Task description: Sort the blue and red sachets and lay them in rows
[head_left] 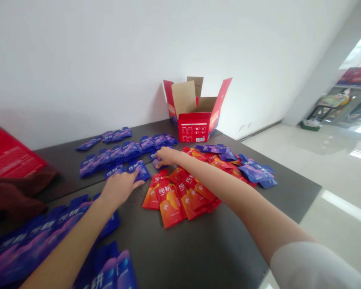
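1. The left hand was open and unclenched, with its fingertips touching a blue pouch.
2. The right hand had its fingers curled down onto a second blue pouch, but I couldn't tell whether they were gripping it.
3. Both pouches were glossy and printed with white characters. They lay on a dark table, at the near edge of rows of similar blue pouches.
4. Just right of the left hand, a loose heap of orange-red pouches spread beneath the right forearm, which crossed above it without blocking either hand.
5. A looser cluster of blue pouches sat beyond that heap, while larger blue pouches lay around the left forearm.
6. Farther back, an open red cardboard box stood against the white wall, flaps up. A brown cloth and a red carton panel lay at the left.
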`<state>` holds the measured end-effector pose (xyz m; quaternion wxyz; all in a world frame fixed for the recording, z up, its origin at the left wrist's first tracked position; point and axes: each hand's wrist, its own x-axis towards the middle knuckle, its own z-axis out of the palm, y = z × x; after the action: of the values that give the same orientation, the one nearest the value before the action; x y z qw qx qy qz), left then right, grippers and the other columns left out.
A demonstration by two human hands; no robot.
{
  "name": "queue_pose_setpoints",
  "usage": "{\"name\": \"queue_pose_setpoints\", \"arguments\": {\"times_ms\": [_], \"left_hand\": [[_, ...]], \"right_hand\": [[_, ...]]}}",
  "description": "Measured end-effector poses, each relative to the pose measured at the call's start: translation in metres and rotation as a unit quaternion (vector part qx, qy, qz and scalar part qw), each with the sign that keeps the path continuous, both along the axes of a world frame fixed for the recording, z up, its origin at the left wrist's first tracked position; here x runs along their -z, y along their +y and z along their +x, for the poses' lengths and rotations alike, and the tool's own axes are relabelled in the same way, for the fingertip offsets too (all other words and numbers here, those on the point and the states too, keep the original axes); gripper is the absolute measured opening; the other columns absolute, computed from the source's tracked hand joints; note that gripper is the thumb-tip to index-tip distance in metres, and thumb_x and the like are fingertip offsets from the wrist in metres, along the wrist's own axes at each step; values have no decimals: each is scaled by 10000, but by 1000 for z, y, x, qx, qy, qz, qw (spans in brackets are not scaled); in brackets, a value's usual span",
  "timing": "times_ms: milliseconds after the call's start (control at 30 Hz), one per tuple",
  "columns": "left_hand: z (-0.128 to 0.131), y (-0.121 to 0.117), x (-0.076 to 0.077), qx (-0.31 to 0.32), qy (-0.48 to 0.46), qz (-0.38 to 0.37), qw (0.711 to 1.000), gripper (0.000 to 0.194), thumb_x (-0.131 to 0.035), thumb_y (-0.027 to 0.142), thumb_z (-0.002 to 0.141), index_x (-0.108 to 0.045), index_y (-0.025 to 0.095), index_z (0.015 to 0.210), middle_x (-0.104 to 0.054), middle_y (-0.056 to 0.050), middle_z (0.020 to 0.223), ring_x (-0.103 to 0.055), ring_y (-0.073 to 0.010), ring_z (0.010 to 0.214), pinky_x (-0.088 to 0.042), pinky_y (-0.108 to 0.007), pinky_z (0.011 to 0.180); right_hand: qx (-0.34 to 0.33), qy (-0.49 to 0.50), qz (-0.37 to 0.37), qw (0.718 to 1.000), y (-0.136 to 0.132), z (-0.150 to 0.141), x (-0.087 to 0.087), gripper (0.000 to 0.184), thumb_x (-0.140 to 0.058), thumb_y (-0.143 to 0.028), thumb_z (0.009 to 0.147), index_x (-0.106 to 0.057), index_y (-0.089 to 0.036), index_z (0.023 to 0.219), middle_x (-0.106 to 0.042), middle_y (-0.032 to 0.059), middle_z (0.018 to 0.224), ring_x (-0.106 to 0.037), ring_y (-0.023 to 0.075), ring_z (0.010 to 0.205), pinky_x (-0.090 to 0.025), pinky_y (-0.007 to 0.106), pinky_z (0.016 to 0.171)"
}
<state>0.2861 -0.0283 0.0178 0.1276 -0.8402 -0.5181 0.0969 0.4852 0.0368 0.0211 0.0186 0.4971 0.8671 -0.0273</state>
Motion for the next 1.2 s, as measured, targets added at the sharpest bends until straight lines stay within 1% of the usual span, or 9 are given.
{"name": "queue_pose_setpoints", "arguments": {"times_ms": [233,400,467,567,667,767,867,1033,1200], "left_hand": [[-18,4,5,30,5,15,999,582,-275,528,868,-426,174,1305,-668,-154,983,-616,-320,910,-462,-435,776],[-12,-2,-10,58,0,93,994,514,-310,440,880,-436,163,1295,-572,-136,1224,-480,-325,1166,-382,-476,934],[8,-2,-23,100,-36,109,988,471,-285,403,892,-509,151,1222,-585,-115,1212,-488,-304,1160,-376,-452,947],[59,-3,-44,155,-94,111,977,433,-262,353,901,-577,162,1129,-633,-79,1139,-579,-261,1020,-430,-394,874],[113,-13,-59,190,-130,113,967,399,-280,318,896,-580,195,1130,-634,-41,1145,-599,-247,988,-459,-371,826],[140,-26,-64,220,-138,111,959,382,-290,302,893,-584,211,1118,-640,-26,1136,-612,-238,963,-471,-361,798],[136,-30,-61,214,-124,109,963,385,-287,297,892,-590,202,1110,-640,-32,1135,-609,-239,974,-474,-364,804],[94,-28,-61,154,-106,117,975,431,-249,348,895,-586,216,1129,-650,-31,1115,-613,-246,960,-476,-377,815],[32,-38,-77,22,-108,129,986,544,-159,454,864,-572,242,1147,-644,-76,1119,-612,-275,961,-474,-415,768]], "right_hand": [[-12,50,16,999,-19,0,-17,387,-544,-406,838,-612,-157,1125,-651,85,1082,-603,176,966,-437,234,784],[25,146,114,982,-41,73,-50,431,-595,-310,814,-550,-141,1208,-621,71,1152,-557,173,1055,-387,258,918],[87,111,101,985,-50,119,-58,617,-722,-260,685,-515,-138,1254,-567,99,1238,-513,231,1122,-387,308,936],[198,32,35,979,-63,175,-55,734,-746,-215,640,-459,-149,1313,-536,114,1277,-493,257,1153,-406,310,918],[204,-19,-35,978,-75,199,-39,687,-731,-229,658,-484,-185,1297,-577,93,1225,-531,244,1110,-428,285,883],[176,-37,-36,983,-82,197,-25,537,-661,-213,726,-536,-184,1247,-598,98,1189,-549,239,1083,-433,285,872],[141,-34,9,989,-86,189,-22,406,-574,-151,768,-584,-163,1173,-609,114,1153,-567,234,1044,-439,292,855],[90,1,130,987,-97,167,-37,410,-444,-100,835,-491,-126,1241,-561,157,1205,-578,219,1024,-451,287,817],[83,-25,202,976,-110,111,-64,250,-386,-90,873,-554,-73,1057,-644,166,936,-626,233,879,-473,314,711]]}}
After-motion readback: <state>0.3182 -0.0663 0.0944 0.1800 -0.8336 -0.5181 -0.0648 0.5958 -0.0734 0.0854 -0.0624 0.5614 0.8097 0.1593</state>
